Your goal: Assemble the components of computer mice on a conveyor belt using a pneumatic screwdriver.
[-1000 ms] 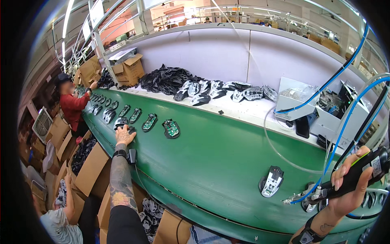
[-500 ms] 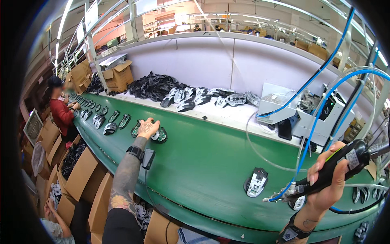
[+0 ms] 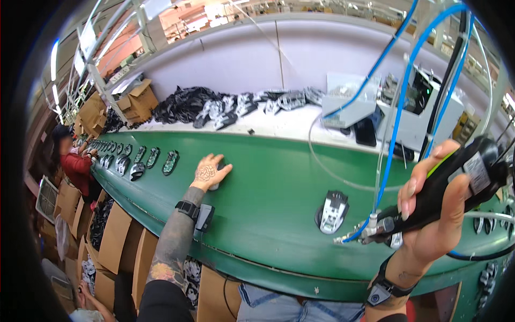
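My left hand [image 3: 211, 172] reaches over the green belt [image 3: 257, 177], palm down, its fingers curved over a computer mouse part. Only a little of that part's dark and grey edge shows beside the thumb; the rest is hidden. My right hand [image 3: 434, 214] is wrapped round a black powered screwdriver [image 3: 456, 185] with a blue air hose at its lower left end. Left of this tool lies a white and black mouse shell [image 3: 333, 212]. Another pale mouse part [image 3: 396, 240] is mostly covered by the tool and hand.
Mouse parts with green boards [image 3: 170, 162] line the belt at left. Behind it, a white shelf [image 3: 279, 124] carries black parts [image 3: 185, 104], mouse shells and a screw-feeder-like machine [image 3: 413, 102]. Blue hoses [image 3: 398, 107] hang at right. A co-worker [image 3: 75, 166] sits far left, near cardboard boxes [image 3: 115, 231].
My left hand has moved right relative to the row of boards, with a mouse part under it. The view has turned and shifted. The screwdriver remains in my right hand.
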The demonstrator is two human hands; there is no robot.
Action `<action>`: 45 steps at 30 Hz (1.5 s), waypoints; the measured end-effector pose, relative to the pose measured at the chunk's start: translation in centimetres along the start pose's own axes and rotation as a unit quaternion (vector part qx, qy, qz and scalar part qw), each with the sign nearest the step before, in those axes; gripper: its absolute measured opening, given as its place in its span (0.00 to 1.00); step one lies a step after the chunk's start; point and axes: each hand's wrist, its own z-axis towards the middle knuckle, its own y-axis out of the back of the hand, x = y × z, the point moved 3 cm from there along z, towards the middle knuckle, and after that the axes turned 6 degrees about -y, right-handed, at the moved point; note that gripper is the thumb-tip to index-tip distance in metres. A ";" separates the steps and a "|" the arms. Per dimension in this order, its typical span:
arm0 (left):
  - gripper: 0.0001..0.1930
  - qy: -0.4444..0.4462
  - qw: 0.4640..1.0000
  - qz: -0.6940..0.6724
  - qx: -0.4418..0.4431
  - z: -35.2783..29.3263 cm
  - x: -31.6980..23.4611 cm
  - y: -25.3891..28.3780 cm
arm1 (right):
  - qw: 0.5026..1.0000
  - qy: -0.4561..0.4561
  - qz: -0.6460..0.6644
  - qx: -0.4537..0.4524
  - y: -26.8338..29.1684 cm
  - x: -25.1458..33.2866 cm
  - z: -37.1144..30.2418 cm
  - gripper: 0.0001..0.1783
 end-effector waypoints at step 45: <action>0.35 0.029 0.395 -0.877 0.272 -15.0 -26.6 -7.2 | 0.984 0.171 0.059 0.005 2.4 0.7 0.1 0.39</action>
